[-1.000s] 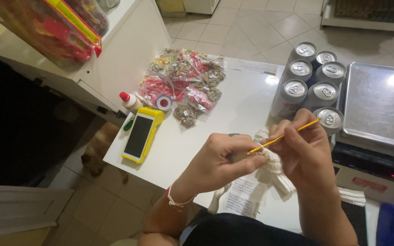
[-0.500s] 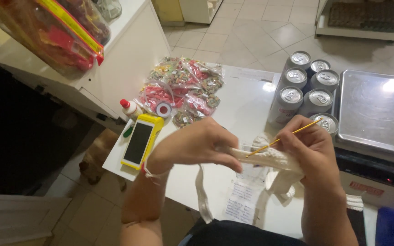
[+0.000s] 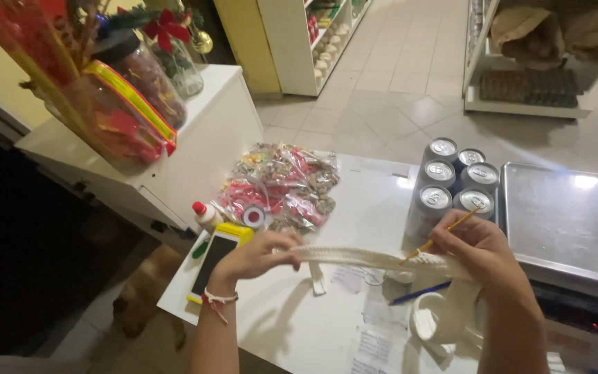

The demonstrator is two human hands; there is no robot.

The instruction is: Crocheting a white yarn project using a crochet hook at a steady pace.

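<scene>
Mid-crochet: the left hand [image 3: 257, 255] pinches a cream crocheted strip [image 3: 354, 258] stretched taut to the right hand [image 3: 479, 251], which grips a yellow crochet hook [image 3: 439, 237]. Next stitch likely needs steady tension.

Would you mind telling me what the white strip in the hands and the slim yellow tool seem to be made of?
White strip: looks like crocheted cotton cord, matte, with a ribbed stitch texture. Yellow tool in the right hand: smooth, thin, probably plastic or coated metal; unclear which.
</scene>
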